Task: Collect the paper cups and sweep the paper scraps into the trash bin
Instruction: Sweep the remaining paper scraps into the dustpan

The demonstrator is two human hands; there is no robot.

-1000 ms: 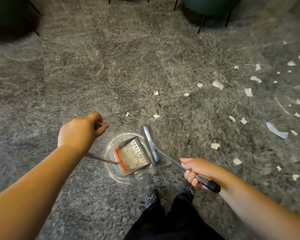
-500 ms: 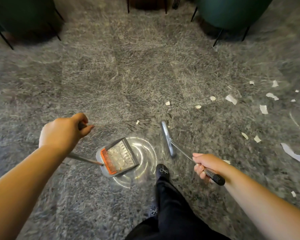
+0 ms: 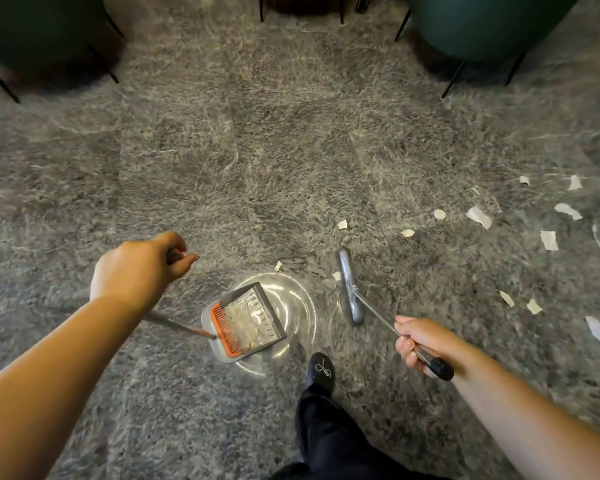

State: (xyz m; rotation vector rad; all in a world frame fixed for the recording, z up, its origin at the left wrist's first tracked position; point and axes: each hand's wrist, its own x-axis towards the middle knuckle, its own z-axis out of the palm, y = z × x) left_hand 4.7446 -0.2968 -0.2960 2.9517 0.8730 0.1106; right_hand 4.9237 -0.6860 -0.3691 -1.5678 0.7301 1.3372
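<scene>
My feed is moderately lit, soft and even, with no hard shadows on the shaggy grey carpet [image 3: 291, 150]. A bright ringed glare circles the grey dustpan with the orange comb edge [image 3: 245, 322]. Wide-angle bending curves the edges, and the corners darken under the dark green chairs [image 3: 482, 22]. The white paper scraps [image 3: 478, 216] at right smear with motion blur.

Chairs [image 3: 482, 26] cut off by top edge
</scene>
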